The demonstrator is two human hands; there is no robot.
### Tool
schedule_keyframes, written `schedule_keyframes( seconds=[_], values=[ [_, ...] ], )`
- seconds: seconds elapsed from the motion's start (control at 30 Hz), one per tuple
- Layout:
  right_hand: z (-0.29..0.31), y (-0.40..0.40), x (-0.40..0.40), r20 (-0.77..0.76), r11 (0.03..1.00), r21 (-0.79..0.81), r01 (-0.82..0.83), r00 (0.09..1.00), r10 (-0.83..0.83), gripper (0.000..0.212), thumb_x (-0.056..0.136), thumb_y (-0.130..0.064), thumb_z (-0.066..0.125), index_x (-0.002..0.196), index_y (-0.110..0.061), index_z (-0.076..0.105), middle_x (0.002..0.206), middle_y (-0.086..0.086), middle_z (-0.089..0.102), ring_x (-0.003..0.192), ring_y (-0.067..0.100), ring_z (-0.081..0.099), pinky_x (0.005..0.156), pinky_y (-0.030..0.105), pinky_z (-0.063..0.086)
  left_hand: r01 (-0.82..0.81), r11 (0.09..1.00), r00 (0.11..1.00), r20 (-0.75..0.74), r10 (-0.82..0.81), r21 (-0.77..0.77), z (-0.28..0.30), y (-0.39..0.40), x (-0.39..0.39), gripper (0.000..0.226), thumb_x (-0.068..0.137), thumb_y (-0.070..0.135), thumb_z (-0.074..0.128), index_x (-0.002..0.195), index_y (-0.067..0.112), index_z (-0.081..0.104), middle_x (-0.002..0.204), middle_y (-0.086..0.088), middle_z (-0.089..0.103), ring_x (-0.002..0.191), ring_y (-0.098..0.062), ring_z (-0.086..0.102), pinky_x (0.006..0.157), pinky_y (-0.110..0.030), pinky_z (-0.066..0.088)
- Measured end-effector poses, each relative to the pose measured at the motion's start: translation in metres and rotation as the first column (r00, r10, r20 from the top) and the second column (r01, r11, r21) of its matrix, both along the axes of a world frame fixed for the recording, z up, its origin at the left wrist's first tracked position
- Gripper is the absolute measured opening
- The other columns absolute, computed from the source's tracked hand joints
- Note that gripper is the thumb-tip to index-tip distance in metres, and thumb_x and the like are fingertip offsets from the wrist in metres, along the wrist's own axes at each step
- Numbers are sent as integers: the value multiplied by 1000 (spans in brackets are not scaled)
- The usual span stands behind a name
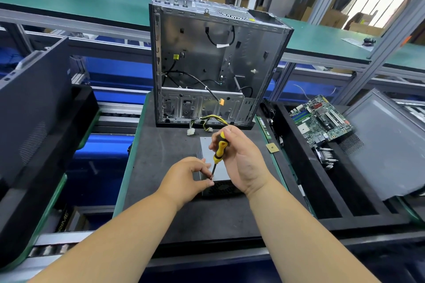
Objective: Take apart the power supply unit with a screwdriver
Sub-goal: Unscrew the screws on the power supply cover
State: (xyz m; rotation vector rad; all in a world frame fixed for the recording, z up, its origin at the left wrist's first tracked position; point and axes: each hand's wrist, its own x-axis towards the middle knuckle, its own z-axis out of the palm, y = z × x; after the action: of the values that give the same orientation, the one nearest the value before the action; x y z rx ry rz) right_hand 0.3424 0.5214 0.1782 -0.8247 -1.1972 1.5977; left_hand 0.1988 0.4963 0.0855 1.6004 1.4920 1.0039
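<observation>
Power supply unit [215, 169], a grey metal box with a dark fan grille on its near face, lies on the dark mat of the counter [161, 190] at the middle of the view, partly covered by both hands. At 9 o'clock from it a large dark panel [34, 108] leans at the counter's edge. The left hand [187, 178] rests at the unit's near left corner, its fingers [205, 166] curled close together at the screwdriver's tip; they seem to pinch something small there, but it is too small to tell. The screwdriver [218, 150], yellow and black in the handle, stands tilted with its tip down on the unit's top edge. The right hand [239, 161] wraps its fingers round the handle. At 12 o'clock an open computer case [207, 64] stands upright, and a bundle of yellow and black cables [207, 122] runs out from its base toward the unit. At 2 o'clock a green motherboard [319, 119] lies in a black tray [299, 179], beside a grey side panel [388, 145].
</observation>
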Motion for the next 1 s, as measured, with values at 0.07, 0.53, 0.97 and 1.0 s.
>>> schedule_keyframes(
  seconds=[0.07,0.53,0.97,1.0],
  values=[
    [0,1,1,10,1000,17,22,1000,-22,22,87,-28,53,83,-8,58,78,6,57,74,20,55,66,27,39,-2,1000,1000,4,2,0,0,0,0,27,70,14,87,71,34,70,100,17,66,115,9,56,98,-13,40],
    [-2,5,-2,-54,998,-49,44,997,-47,24,90,-36,50,82,-13,49,63,2,43,60,18,38,64,29,33,8,1000,1000,12,-8,-7,-3,0,0,23,70,13,87,75,30,73,101,14,66,114,14,54,91,-2,36],
    [6,2,1,-16,998,-47,28,999,-29,27,98,-28,53,82,-6,58,73,4,56,69,18,51,69,29,42,14,1000,999,-35,-14,5,1,-2,3,28,71,17,87,72,38,67,103,18,63,121,6,53,106,-29,43],
    [5,2,0,-41,998,-60,27,999,-30,30,99,-28,48,82,-5,56,72,5,53,67,18,48,68,28,41,14,1000,1000,-26,-14,5,1,-2,3,28,71,16,87,72,37,67,103,18,63,121,6,53,107,-30,43]
  ],
)
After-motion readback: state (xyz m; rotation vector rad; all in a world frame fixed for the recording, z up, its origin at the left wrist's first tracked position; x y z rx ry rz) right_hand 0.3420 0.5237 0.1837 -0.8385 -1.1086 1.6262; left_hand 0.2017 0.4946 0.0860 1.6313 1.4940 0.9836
